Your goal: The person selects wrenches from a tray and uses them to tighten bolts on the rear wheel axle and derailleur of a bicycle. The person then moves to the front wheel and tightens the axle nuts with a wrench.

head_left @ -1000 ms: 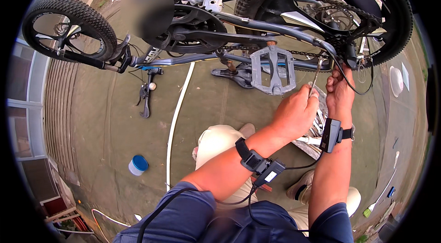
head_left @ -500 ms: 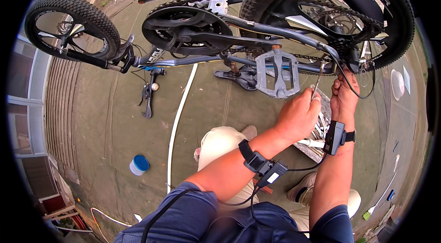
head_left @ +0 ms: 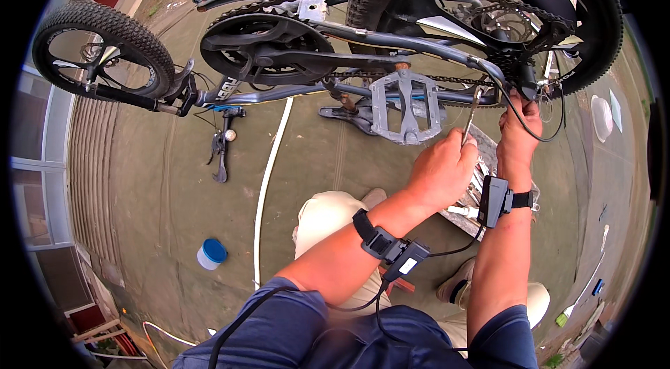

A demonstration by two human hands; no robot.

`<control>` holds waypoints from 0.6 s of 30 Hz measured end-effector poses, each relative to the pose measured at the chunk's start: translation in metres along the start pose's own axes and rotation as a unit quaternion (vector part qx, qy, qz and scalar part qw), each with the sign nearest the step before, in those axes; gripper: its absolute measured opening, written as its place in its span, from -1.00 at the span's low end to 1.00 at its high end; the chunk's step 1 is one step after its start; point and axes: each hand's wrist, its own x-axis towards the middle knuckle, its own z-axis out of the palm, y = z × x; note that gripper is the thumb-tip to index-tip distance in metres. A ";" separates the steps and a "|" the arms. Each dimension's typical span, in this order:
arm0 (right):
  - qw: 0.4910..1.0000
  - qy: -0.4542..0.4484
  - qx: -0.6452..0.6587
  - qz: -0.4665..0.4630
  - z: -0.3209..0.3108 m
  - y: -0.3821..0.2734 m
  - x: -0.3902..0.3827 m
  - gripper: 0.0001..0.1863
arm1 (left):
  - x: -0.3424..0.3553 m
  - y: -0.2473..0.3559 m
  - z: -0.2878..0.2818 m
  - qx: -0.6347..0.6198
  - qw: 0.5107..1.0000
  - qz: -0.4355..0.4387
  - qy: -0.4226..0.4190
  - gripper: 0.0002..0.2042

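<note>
A dark grey bicycle (head_left: 391, 39) stands upside down before me. My left hand (head_left: 444, 166) is closed around a slim metal wrench (head_left: 472, 115), its head pointing up beside the frame tube, to the right of the grey pedal (head_left: 406, 109). At the rear hub, my right hand (head_left: 520, 133) has its fingers closed just under the black rear derailleur (head_left: 528, 81). What those fingertips grip is hidden. A black cable (head_left: 522, 120) loops down in front of that hand. The chain (head_left: 453, 80) runs to the large chainring (head_left: 259, 48) at the left.
Below my hands lies a tray of tools (head_left: 460, 214), partly covered by my arms. A white hose (head_left: 273, 166) crosses the ground. A blue-lidded tub (head_left: 211, 254) stands at lower left, and a brush (head_left: 567, 314) lies at right. The rear wheel (head_left: 600, 27) rises close by.
The whole view has shifted, the bicycle now sitting slightly further left and higher. My left hand still holds the wrench, and my right hand stays at the derailleur.
</note>
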 end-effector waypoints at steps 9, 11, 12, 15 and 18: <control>0.969 0.006 -0.183 -0.165 0.005 -0.010 -0.008 -0.80 | 0.001 -0.008 0.001 0.016 0.999 0.014 0.029 -0.68; 0.989 -0.053 -0.070 -0.118 -0.005 -0.003 -0.006 -0.83 | 0.005 -0.011 0.004 0.075 0.996 0.035 0.042 -0.73; 0.993 -0.067 -0.009 -0.099 -0.008 0.003 -0.006 -0.82 | 0.007 -0.008 0.004 0.079 0.995 0.029 0.046 -0.71; 0.993 -0.081 0.087 0.017 -0.020 0.008 -0.011 -0.73 | 0.012 -0.004 0.004 0.063 0.996 0.023 0.064 -0.70; 0.981 -0.076 0.141 0.107 -0.030 0.003 -0.014 -0.69 | 0.017 -0.006 0.005 0.055 0.996 0.016 0.070 -0.69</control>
